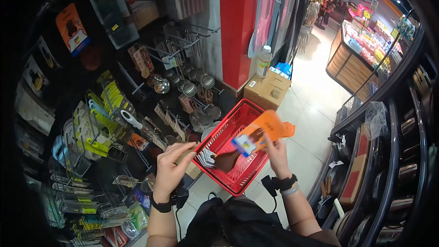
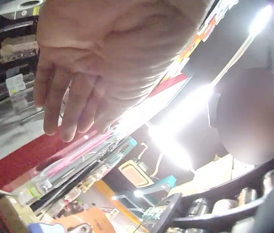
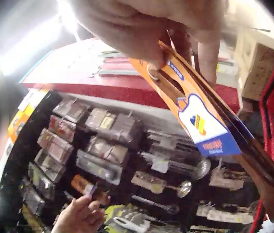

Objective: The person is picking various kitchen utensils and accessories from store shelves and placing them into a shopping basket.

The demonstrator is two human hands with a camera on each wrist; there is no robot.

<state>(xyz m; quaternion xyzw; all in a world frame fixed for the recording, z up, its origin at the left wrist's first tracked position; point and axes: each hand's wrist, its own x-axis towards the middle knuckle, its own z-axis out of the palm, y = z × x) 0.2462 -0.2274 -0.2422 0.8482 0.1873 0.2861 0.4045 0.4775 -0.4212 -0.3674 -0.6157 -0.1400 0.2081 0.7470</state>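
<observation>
I see hanging ladles, pale floor tiles, a red basket; right fingers pinch an orange package above it, left fingers straight.

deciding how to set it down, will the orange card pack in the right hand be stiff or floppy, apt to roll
The orange card pack should be fairly stiff, since its card looks flat though the right hand pinches it near one edge. That flat shape makes rolling unlikely. The brown end jutting past the card may make it end-heavy.

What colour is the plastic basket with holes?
The rectangular plastic basket is bright red, clearest in the head view.
</observation>
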